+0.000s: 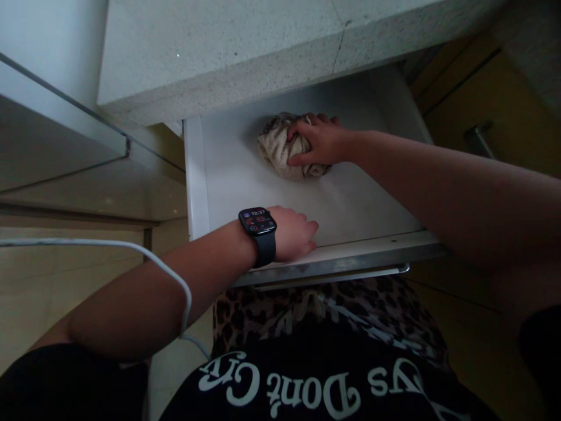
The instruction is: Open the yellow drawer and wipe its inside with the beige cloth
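Note:
A crumpled, light cloth (280, 146) lies bunched up in the pulled-out white drawer (236, 193). My right hand (322, 140) is closed over the cloth's right side, thumb and fingers pressed around it. Near the drawer's front edge is my left hand (291, 234), back upward, a dark smartwatch (258, 222) on its wrist. Its fingers curl inward over the front panel; what they grip, if anything, is hidden beneath the hand.
A speckled stone countertop (228, 58) overhangs the back of the drawer. A metal bar handle (342, 278) runs along the drawer front, close to my body. A white cable (131, 244) hangs across my left forearm. At right is a cabinet handle (480, 140).

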Available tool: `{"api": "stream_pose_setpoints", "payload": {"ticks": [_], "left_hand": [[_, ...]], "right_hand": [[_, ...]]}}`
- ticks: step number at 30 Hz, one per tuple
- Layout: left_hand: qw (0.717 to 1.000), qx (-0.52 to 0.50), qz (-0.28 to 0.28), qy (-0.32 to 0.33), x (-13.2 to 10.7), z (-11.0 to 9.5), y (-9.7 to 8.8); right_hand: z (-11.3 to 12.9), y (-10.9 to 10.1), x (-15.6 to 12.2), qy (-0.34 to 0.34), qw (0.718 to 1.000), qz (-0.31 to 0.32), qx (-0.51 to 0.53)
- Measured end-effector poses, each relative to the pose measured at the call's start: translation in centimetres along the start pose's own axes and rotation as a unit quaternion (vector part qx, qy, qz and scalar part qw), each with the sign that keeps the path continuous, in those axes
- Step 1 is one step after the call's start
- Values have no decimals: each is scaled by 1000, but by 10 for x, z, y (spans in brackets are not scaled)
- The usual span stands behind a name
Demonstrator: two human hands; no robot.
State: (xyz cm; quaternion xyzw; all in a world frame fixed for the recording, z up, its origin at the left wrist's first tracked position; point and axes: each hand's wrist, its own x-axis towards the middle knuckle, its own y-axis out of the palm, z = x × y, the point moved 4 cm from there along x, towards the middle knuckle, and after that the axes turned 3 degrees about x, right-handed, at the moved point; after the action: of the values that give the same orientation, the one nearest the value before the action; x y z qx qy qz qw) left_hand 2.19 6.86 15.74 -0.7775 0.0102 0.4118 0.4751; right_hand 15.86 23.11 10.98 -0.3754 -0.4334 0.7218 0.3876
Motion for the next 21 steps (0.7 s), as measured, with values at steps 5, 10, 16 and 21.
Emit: {"api": "stream_pose_setpoints", "payload": {"ticks": [5, 10, 16, 21], "left_hand": [[1000, -2, -2, 3, -1, 1, 0], [1000, 10, -2, 5, -2, 0, 0], [1000, 16, -2, 3, -3, -1, 0], [1000, 8, 1, 2, -3, 0, 0]], "right_hand": [[-2, 1, 1, -5, 1000, -8, 11], [-4, 3, 3, -6, 1000, -14, 11], [-4, 3, 4, -9, 1000, -15, 4], [-5, 4, 4, -5, 1000, -14, -11]]}}
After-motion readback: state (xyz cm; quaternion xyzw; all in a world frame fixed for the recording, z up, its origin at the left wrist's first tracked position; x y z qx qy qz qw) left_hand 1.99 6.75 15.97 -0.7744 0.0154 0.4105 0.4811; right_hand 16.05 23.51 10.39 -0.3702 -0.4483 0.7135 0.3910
